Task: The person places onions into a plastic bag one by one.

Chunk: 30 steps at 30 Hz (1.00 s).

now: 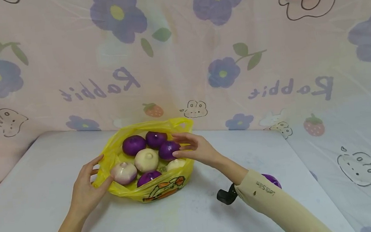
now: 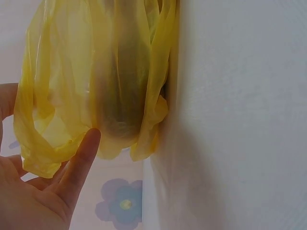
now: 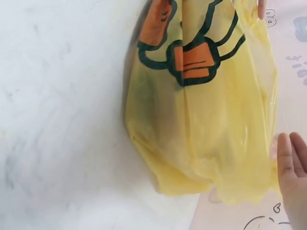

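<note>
A yellow plastic bag (image 1: 129, 192) stands on the white table with its mouth wide. Inside lie several purple onions (image 1: 134, 145) and several pale onions (image 1: 146, 160), smooth and shiny. My left hand (image 1: 87, 187) holds the bag's left rim, thumb on one side and fingers on the other; the left wrist view shows the yellow film (image 2: 57, 120) between them. Over the right rim reaches my right hand (image 1: 200, 149), fingers extended and thumb apart, beside a purple onion (image 1: 168, 150). Part of that hand (image 3: 292, 177) appears in the right wrist view, its fingers fairly straight.
Another purple round thing (image 1: 272, 180) lies on the table (image 1: 181, 223) at the right, mostly hidden behind my right sleeve. Black wrist devices (image 1: 227, 195) are at both forearms. A patterned curtain (image 1: 180, 57) hangs along the table's back edge.
</note>
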Motion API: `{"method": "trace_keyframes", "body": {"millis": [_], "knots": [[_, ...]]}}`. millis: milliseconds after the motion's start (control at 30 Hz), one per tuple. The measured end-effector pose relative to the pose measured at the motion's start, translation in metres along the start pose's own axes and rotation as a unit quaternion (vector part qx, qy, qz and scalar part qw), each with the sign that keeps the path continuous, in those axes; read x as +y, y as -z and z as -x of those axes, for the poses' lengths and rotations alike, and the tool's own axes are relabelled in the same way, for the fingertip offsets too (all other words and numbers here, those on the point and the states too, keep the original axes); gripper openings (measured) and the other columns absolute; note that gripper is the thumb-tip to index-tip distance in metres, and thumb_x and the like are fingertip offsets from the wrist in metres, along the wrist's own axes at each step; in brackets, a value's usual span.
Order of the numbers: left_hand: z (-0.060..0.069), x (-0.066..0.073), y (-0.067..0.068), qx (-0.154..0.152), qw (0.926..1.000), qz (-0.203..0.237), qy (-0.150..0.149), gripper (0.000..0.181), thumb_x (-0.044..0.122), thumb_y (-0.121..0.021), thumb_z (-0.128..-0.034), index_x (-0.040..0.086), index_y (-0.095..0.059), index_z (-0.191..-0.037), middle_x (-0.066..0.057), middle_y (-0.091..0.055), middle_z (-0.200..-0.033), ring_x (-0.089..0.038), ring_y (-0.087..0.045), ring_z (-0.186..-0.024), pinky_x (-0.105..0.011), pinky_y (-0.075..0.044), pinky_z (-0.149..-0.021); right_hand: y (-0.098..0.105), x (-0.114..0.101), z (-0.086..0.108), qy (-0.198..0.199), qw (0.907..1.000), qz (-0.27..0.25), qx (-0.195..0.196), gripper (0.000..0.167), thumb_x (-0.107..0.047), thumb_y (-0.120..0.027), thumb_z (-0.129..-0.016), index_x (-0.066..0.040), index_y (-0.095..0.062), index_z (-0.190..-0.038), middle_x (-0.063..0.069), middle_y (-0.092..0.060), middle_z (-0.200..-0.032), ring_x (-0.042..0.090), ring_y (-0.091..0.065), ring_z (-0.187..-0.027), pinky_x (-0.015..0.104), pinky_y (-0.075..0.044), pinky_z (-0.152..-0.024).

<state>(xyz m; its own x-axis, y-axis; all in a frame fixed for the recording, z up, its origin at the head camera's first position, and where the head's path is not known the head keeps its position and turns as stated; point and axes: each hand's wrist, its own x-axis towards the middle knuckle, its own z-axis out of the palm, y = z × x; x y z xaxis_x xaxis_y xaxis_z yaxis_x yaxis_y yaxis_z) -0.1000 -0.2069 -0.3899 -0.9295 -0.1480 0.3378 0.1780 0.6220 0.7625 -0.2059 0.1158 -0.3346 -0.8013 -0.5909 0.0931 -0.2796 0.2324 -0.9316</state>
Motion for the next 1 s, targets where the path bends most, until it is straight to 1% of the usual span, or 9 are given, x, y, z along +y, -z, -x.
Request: {"method": "trace_keyframes", "body": {"millis": [133,333,433,567,767,900,1000], "knots": [[-0.001,0.0,0.0,0.0,1.0,0.0,0.0,0.065,0.011,-0.07,-0.0819,0.003,-0.043,-0.141,-0.021,-0.047,-0.133,-0.04,-0.052,-0.107,-0.06,-0.044,-0.084,0.005,0.003,0.005,0.01,0.9999,0.008,0.005,0.052,-0.014,-0.071,-0.086,-0.012,-0.053,-0.135,0.016,-0.054,-0.137,0.032,-0.05,-0.127,0.041,-0.044,-0.102],[-0.001,0.001,0.0,0.0,1.0,0.006,-0.005,0.065,0.01,-0.07,-0.0821,0.003,-0.043,-0.141,-0.021,-0.047,-0.133,-0.04,-0.051,-0.107,-0.063,-0.043,-0.084,0.014,0.006,0.015,0.007,0.9991,0.036,0.021,0.05,-0.018,-0.073,-0.085,-0.012,-0.056,-0.132,0.007,-0.059,-0.132,0.025,-0.054,-0.122,0.035,-0.047,-0.096],[-0.002,0.001,0.0,-0.003,1.0,0.007,-0.004,0.065,0.011,-0.07,-0.0824,0.003,-0.042,-0.141,-0.022,-0.047,-0.134,-0.04,-0.051,-0.108,-0.064,-0.043,-0.084,0.019,0.009,0.02,0.006,0.9988,0.04,0.026,0.05,-0.016,-0.072,-0.085,-0.009,-0.056,-0.131,0.008,-0.059,-0.131,0.025,-0.055,-0.12,0.033,-0.048,-0.095],[-0.003,0.001,0.0,-0.005,1.0,0.007,-0.001,0.065,0.011,-0.07,-0.0827,0.003,-0.042,-0.141,-0.022,-0.046,-0.134,-0.041,-0.05,-0.108,-0.065,-0.042,-0.085,0.028,0.014,0.028,0.0,0.9981,0.05,0.035,0.049,-0.017,-0.072,-0.085,-0.009,-0.057,-0.13,0.01,-0.06,-0.13,0.025,-0.055,-0.119,0.033,-0.049,-0.094],[-0.004,0.002,-0.001,-0.005,1.0,0.004,-0.003,0.065,0.01,-0.069,-0.0824,0.002,-0.042,-0.141,-0.022,-0.046,-0.133,-0.041,-0.051,-0.107,-0.064,-0.044,-0.085,0.04,0.02,0.04,-0.019,0.9964,0.068,0.047,0.049,-0.023,-0.073,-0.085,-0.012,-0.057,-0.13,0.007,-0.059,-0.13,0.024,-0.055,-0.118,0.036,-0.048,-0.094],[-0.004,0.001,-0.002,-0.006,1.0,0.002,-0.003,0.065,0.01,-0.069,-0.0824,0.002,-0.042,-0.141,-0.022,-0.047,-0.133,-0.041,-0.051,-0.107,-0.064,-0.044,-0.084,0.046,0.025,0.047,-0.034,0.9948,0.077,0.058,0.047,-0.024,-0.073,-0.084,-0.018,-0.058,-0.129,0.002,-0.059,-0.13,0.021,-0.055,-0.118,0.034,-0.047,-0.095],[-0.004,0.001,-0.002,-0.007,1.0,0.002,-0.002,0.065,0.011,-0.07,-0.0825,0.002,-0.042,-0.141,-0.022,-0.047,-0.133,-0.04,-0.051,-0.107,-0.064,-0.044,-0.084,0.051,0.028,0.051,-0.043,0.9932,0.087,0.065,0.047,-0.025,-0.073,-0.084,-0.02,-0.058,-0.129,0.001,-0.059,-0.13,0.021,-0.055,-0.118,0.035,-0.047,-0.095]]}}
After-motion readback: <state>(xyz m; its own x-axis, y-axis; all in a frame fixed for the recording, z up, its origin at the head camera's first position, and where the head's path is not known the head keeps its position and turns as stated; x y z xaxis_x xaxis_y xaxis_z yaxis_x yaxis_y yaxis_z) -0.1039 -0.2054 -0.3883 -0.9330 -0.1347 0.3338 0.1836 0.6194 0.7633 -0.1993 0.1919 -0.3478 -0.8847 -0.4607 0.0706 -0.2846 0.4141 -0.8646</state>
